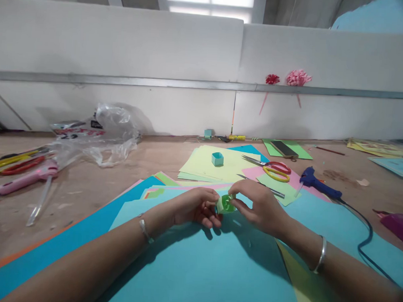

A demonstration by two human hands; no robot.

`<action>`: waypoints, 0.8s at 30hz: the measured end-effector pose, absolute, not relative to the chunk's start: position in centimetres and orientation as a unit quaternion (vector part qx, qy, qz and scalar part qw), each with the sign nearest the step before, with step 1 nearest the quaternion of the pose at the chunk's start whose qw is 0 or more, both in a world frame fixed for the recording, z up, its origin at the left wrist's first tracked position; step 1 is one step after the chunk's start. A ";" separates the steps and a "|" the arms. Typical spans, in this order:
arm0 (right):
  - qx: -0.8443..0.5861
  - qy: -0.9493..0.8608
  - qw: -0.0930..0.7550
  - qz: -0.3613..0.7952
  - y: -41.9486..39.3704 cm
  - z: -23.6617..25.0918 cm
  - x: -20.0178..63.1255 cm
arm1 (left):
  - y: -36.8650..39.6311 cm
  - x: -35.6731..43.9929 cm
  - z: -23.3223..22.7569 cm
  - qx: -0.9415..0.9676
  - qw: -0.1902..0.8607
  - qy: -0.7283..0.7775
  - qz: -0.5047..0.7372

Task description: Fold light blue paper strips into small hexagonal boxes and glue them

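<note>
Over the big teal paper sheet (215,269) on the counter (84,190), both hands pinch a small green paper box (225,204). The left hand (195,209) grips its left side and the right hand (259,206) grips its right side. It looks very light, thin and easy to squash, so soft fingertip holds on the folded edges seem best. Fingers hide much of it, so I cannot tell its full shape. At 12 o'clock sits a small teal box (217,158); red and yellow scissors (275,169) lie at 1 o'clock.

- My left hand (198,208) is curling its fingers inward, forearm lying low.
- My right hand (257,206) is pinching with thumb and fingertips, wrist raised.
</note>
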State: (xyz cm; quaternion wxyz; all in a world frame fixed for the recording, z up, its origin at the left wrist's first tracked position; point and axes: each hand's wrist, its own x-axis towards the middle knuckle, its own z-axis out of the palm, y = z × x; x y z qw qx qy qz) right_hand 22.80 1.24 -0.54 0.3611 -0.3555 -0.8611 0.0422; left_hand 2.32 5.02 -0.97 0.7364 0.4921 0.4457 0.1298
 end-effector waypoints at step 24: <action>-0.596 -0.753 0.266 -0.081 4.3 3.1 28.4 | 4.5 2.6 -2.3 0.720 0.310 0.457 0.420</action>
